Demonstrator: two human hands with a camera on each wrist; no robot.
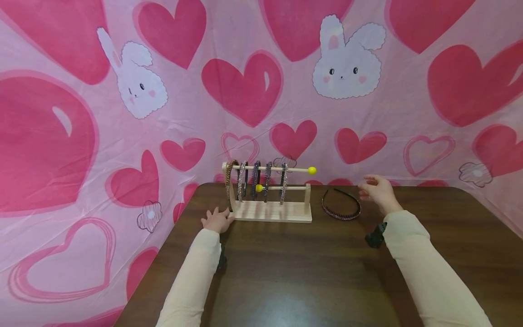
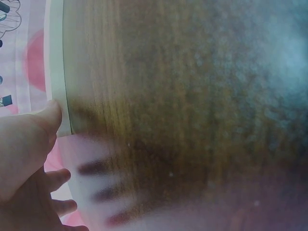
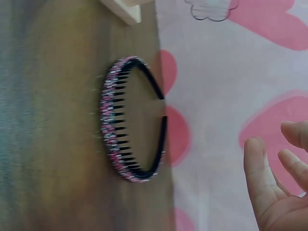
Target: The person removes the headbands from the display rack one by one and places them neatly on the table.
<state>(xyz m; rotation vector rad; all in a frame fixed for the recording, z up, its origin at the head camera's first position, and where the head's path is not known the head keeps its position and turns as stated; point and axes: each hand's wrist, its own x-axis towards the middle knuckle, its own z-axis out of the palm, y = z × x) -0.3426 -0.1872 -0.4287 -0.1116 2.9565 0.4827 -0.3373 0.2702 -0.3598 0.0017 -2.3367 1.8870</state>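
A wooden headband stand (image 1: 271, 215) with two yellow-tipped rods stands toward the back of the table. Several glittery headbands (image 1: 267, 181) hang along its upper rod, and a brown-gold one (image 1: 228, 186) is at the left end. My left hand (image 1: 216, 221) is at the base's left end with fingers spread; in the left wrist view its thumb (image 2: 55, 118) touches the base edge. A pink-and-black toothed headband (image 3: 107, 120) lies on the table, right of the stand. To the right of that headband, my right hand (image 1: 377, 193) hovers with loosely bent fingers, holding nothing.
The dark wooden table (image 1: 294, 272) reaches back to a pink cloth (image 1: 241, 27) with hearts and rabbits. The cloth also runs along the table's left side. Dark devices (image 1: 375, 237) are strapped at the wrists.
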